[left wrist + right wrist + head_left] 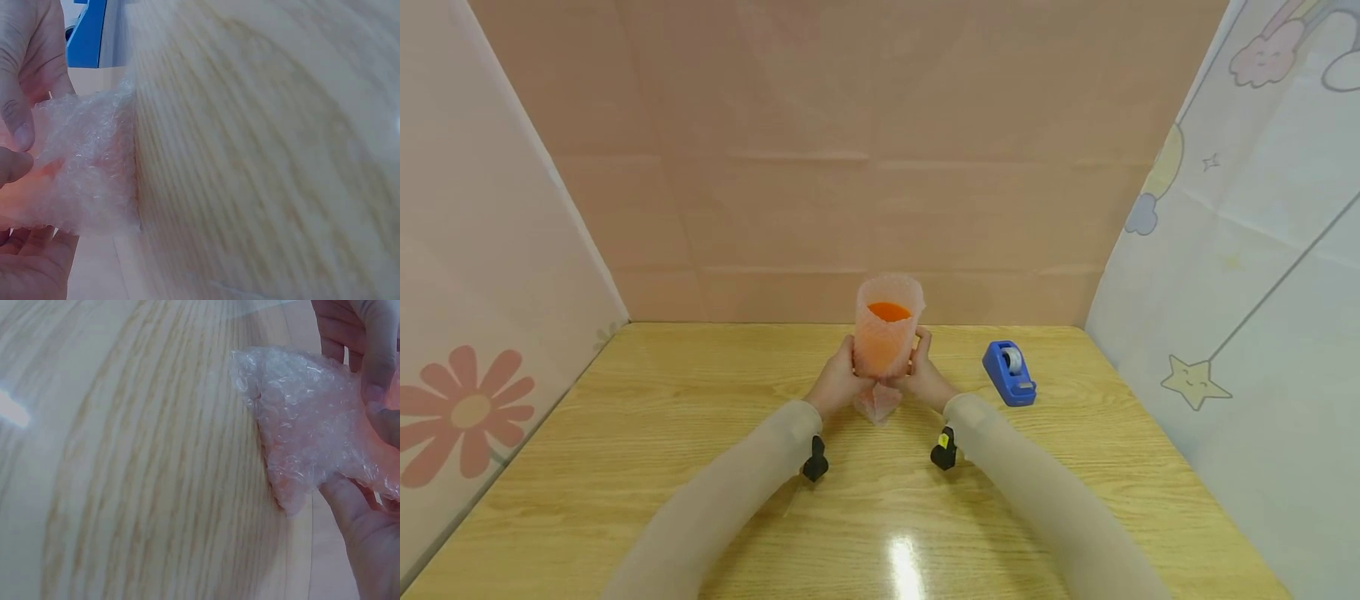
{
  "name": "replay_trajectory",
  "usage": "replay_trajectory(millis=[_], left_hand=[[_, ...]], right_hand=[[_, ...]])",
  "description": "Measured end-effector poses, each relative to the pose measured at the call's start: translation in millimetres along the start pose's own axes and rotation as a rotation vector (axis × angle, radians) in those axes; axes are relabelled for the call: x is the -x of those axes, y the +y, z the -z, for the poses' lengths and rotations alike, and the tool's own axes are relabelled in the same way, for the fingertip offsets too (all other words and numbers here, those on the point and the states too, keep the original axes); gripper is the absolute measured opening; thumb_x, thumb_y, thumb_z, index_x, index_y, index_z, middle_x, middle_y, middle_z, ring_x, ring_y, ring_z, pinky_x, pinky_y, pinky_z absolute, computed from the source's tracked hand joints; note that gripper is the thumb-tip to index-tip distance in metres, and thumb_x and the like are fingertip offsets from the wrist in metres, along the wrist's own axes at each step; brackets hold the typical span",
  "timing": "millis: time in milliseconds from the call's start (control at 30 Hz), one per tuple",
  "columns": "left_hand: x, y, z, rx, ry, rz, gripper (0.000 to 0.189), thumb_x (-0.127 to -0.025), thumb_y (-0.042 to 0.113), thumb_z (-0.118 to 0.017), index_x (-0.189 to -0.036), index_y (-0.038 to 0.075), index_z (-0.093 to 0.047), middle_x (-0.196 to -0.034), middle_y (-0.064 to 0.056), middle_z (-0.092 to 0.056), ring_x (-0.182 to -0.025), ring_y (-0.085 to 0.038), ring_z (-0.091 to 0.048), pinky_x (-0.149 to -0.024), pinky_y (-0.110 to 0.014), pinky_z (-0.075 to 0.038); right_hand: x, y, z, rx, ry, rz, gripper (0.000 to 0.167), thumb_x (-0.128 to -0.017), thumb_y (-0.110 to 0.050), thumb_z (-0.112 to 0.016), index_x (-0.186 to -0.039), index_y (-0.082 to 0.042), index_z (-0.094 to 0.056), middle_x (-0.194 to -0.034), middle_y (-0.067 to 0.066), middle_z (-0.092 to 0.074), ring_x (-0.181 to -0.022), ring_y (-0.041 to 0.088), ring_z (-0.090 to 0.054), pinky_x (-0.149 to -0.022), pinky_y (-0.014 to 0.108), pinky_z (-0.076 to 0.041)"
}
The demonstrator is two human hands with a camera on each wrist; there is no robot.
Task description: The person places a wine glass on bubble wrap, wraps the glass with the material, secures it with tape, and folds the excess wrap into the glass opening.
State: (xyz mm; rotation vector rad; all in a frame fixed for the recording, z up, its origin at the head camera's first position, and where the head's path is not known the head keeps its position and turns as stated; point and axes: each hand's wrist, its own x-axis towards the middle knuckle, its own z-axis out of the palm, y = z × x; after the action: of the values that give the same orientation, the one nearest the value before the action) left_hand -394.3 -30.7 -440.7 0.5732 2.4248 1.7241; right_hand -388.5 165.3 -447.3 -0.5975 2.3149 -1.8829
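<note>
An orange item (889,312), seemingly round like a cup, stands inside a sleeve of pinkish bubble wrap (883,350) whose upper end is open above it. My left hand (838,379) grips the wrapped item from the left, and my right hand (927,379) grips it from the right. Both thumbs press the near side in the wrist views, close to each other. The loose lower end of the bubble wrap (300,419) is gathered and flattened, hanging below the hands close to the tabletop. Most of the orange item is veiled by the wrap.
A blue tape dispenser (1009,375) with a roll of tape stands on the wooden table (625,467), to the right of my right hand. A plain pinkish backdrop (865,150) rises behind the table, with printed cloth walls at both sides.
</note>
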Motion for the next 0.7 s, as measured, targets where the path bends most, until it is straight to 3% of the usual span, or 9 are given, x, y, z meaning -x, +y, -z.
replay_trajectory(millis=[267, 533, 700], left_hand=[[-1.2, 1.5, 4.8, 0.002, -0.040, 0.030, 0.066, -0.082, 0.009, -0.074, -0.135, 0.008, -0.036, -0.135, -0.010, -0.051, -0.123, -0.028, -0.052, -0.105, -0.048, -0.041], [2.6, 6.5, 12.2, -0.065, -0.082, 0.025, 0.055, -0.083, 0.020, -0.070, -0.129, 0.008, -0.041, -0.125, -0.008, -0.056, -0.111, -0.023, -0.057, -0.091, -0.042, -0.051], [2.2, 19.8, 23.1, -0.114, -0.092, -0.015, 0.061, -0.089, 0.032, -0.066, -0.137, 0.009, -0.036, -0.133, -0.007, -0.049, -0.121, -0.025, -0.049, -0.102, -0.047, -0.042]], right_hand=[[0.1, -1, -1, 0.048, 0.013, 0.017, 0.089, -0.085, 0.006, -0.067, -0.136, -0.014, 0.003, -0.140, 0.030, -0.041, -0.118, 0.042, -0.055, -0.089, 0.030, -0.052], [1.2, -8, -4, 0.068, 0.024, -0.029, 0.087, -0.086, 0.006, -0.066, -0.135, -0.015, 0.003, -0.142, 0.030, -0.040, -0.122, 0.041, -0.052, -0.096, 0.040, -0.049], [3.0, -12, -4, 0.067, 0.023, -0.047, 0.087, -0.086, 0.006, -0.066, -0.136, -0.015, 0.003, -0.141, 0.030, -0.042, -0.119, 0.039, -0.054, -0.096, 0.041, -0.049]])
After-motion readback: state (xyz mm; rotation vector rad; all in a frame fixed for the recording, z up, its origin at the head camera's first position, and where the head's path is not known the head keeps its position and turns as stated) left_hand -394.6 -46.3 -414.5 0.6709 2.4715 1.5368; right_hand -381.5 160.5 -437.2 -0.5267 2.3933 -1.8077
